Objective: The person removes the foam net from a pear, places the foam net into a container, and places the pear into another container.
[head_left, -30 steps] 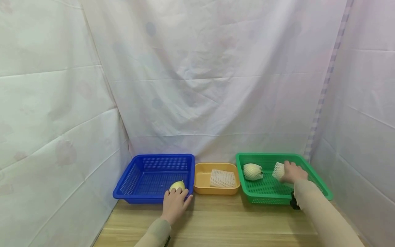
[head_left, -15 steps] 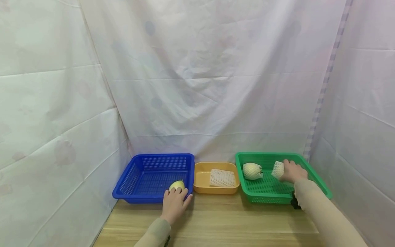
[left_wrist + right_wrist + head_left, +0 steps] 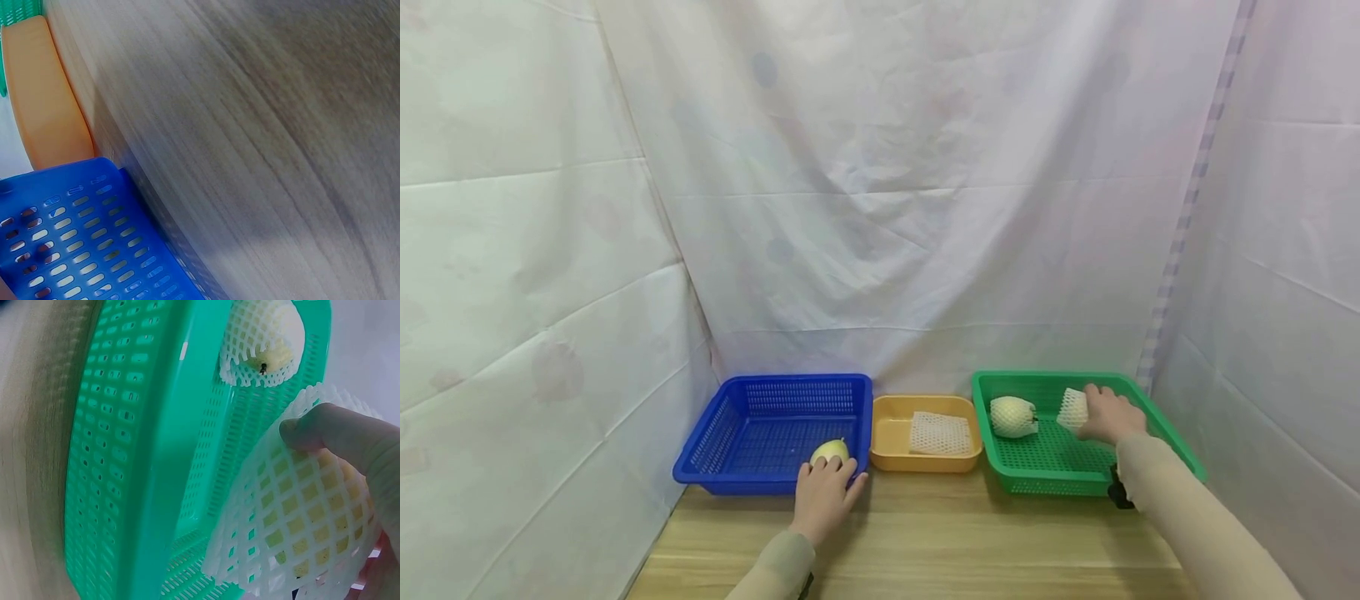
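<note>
My left hand (image 3: 823,493) reaches over the front rim of the blue basket (image 3: 730,483) and grips a yellow-green pear (image 3: 830,451), its stem showing above the fingers. In the left wrist view skin shows only through the slots of that basket. My right hand (image 3: 1112,414), over the green basket (image 3: 1052,485), holds a pear (image 3: 312,515) wrapped in a white foam net. The thumb presses the net, whose loose end flares open past the fruit. Another netted pear (image 3: 1013,417) lies at the left inside the green basket, stem visible in the right wrist view.
Between the two baskets stands a shallow yellow-orange tray (image 3: 886,461) with flat white foam netting (image 3: 940,433) in it. All three sit on a wooden table (image 3: 970,533). White cloth (image 3: 880,250) hangs behind and at both sides.
My right hand has risen slightly, with the netted pear shifting a little up and left. My left hand and its pear have stayed put.
</note>
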A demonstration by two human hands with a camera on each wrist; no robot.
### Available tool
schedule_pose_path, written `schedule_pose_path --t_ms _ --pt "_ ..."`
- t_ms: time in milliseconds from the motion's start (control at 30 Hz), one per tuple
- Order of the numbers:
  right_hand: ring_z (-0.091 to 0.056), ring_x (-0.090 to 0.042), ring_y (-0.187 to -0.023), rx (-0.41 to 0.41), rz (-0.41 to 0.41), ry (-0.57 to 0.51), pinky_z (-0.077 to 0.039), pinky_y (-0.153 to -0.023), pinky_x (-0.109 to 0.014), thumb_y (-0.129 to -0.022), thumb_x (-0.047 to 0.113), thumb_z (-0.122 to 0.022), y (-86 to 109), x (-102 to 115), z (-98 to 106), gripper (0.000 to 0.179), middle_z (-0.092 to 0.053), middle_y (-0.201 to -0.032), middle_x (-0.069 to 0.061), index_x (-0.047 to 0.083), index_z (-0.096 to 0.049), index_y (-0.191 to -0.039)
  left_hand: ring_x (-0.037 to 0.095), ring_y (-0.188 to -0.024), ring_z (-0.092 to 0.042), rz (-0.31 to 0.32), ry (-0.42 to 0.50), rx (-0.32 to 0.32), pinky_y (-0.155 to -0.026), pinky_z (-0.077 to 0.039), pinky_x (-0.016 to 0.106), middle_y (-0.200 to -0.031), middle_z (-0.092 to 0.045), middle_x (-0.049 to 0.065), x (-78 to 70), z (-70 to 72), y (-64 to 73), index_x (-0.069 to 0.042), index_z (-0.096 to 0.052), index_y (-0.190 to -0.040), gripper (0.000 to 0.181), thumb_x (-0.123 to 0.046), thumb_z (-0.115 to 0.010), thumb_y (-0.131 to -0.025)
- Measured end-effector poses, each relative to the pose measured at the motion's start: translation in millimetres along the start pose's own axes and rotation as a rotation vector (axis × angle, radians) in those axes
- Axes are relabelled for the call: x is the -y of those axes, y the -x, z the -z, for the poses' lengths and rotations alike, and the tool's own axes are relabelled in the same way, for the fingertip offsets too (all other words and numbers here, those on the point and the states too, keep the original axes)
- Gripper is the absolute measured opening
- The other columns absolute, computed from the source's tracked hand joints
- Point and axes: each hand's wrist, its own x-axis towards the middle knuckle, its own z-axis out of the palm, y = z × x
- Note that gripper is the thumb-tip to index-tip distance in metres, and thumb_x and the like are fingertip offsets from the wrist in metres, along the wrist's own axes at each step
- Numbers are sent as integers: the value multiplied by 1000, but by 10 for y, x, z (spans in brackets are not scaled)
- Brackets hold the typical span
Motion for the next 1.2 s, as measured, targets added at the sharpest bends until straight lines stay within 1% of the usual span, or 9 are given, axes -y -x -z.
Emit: schedule_pose_path --t_ms 467,633,767,867,967,1100,1200 --pt "-49 -54 -98 -36 35 13 -45 -61 -57 -76 25 -77 31 66 22 77 -45 -123 -38 -8 -40 -133 20 -77 -48 -10 -9 -8 -67 -36 39 -83 -55 -4 -3 10 11 -26 -62 -96 40 -59 -39 -97" --pt "-51 -51 -94 -59 44 14 -45 -59 -55 -74 24 -79 30 83 34 77 -48 -119 -36 -7 -41 -133 20 -78 -48 -7 -9 -19 -67 -36 39 -83 -55 -4 1 4 5 -26 -63 -97 36 -57 -44 -97" --pt "-52 -46 -88 -87 48 17 -45 -58 -53 -72 24 -81 23 87 40 76 -51 -111 -32 -7 -43 -130 21 -77 -47 -5 0 -21 -67 -36 41 -82 -54 -3 7 -14 2 -25 -62 -95 32 -54 -49 -96" --pt "-52 -43 -83 -102 54 15 -44 -56 -51 -71 23 -81 28 100 53 75 -52 -106 -29 -6 -44 -128 21 -76 -47 -4 1 -16 -67 -36 41 -82 -54 -3 9 -26 4 -25 -62 -95 31 -54 -49 -96" --pt "-52 -46 -88 -97 57 19 -45 -57 -53 -72 24 -81 34 126 77 76 -51 -111 -31 -6 -43 -130 21 -76 -47 -4 0 -12 -67 -35 41 -83 -54 -3 9 -28 5 -25 -62 -95 32 -54 -49 -96" --pt "-50 -52 -98 -76 58 27 -45 -62 -57 -74 25 -80 38 163 112 79 -47 -121 -36 -7 -41 -134 21 -77 -47 -2 -1 -5 -67 -35 41 -83 -54 -4 7 -25 4 -26 -62 -95 32 -55 -49 -96" --pt "-50 -51 -97 -79 66 31 -45 -62 -56 -74 23 -79 36 187 128 77 -48 -120 -35 -7 -41 -134 21 -77 -47 -2 0 -5 -67 -35 41 -82 -54 -4 2 -17 -1 -26 -62 -94 32 -55 -49 -96"
